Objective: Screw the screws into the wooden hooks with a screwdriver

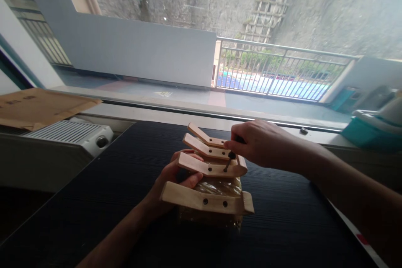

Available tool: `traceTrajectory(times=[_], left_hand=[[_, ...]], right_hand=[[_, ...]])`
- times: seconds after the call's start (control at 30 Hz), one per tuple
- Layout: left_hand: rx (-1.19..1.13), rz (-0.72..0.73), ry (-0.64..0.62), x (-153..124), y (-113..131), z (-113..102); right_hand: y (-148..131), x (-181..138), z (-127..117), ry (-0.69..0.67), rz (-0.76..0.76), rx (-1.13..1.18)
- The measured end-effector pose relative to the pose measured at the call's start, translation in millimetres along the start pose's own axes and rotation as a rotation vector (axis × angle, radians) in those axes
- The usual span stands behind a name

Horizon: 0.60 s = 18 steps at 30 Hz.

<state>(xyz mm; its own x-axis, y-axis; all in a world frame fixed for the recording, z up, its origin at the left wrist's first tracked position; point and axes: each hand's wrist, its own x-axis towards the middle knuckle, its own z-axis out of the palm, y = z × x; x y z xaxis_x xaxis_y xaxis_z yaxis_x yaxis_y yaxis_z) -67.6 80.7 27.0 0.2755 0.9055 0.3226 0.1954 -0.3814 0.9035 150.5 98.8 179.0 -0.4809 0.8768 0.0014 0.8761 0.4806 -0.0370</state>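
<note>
My right hand [259,141] is closed around a screwdriver [231,156] with a dark handle. Its thin shaft points down, and the tip meets one of two dark holes or screws in a bent wooden slat [201,166]. My left hand [169,172] wraps around this slat from the left, thumb on the near side and fingers beyond it. Another bent slat [188,196] lies nearer me, and two more [204,147] lie farther off, all in a row. Beneath them is a shiny brown block [220,186] that looks wrapped in clear film or tape.
Everything rests on a black wood-grain table [125,184] by a window. A brown paper envelope [40,106] lies on a white radiator [78,132] at left. A teal container [364,130] stands on the sill at right. Outside are a railing and a stone wall.
</note>
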Motion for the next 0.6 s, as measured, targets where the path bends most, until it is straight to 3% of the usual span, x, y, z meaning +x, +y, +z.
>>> traceTrajectory(times=[0.13, 0.37, 0.47, 0.6], left_hand=[[0.016, -0.008, 0.022, 1, -3, 1], [0.033, 0.034, 0.019, 0, -8, 0], [0.021, 0.072, 0.022, 1, -10, 0], [0.033, 0.117, 0.027, 3, -10, 0]], right_hand=[[-4, -4, -7, -0.020, 0.018, -0.057], [-1, -5, -19, -0.103, -0.254, -0.015], [1, 0, -10, -0.061, -0.212, 0.028], [1, 5, 2, 0.014, -0.046, 0.021]])
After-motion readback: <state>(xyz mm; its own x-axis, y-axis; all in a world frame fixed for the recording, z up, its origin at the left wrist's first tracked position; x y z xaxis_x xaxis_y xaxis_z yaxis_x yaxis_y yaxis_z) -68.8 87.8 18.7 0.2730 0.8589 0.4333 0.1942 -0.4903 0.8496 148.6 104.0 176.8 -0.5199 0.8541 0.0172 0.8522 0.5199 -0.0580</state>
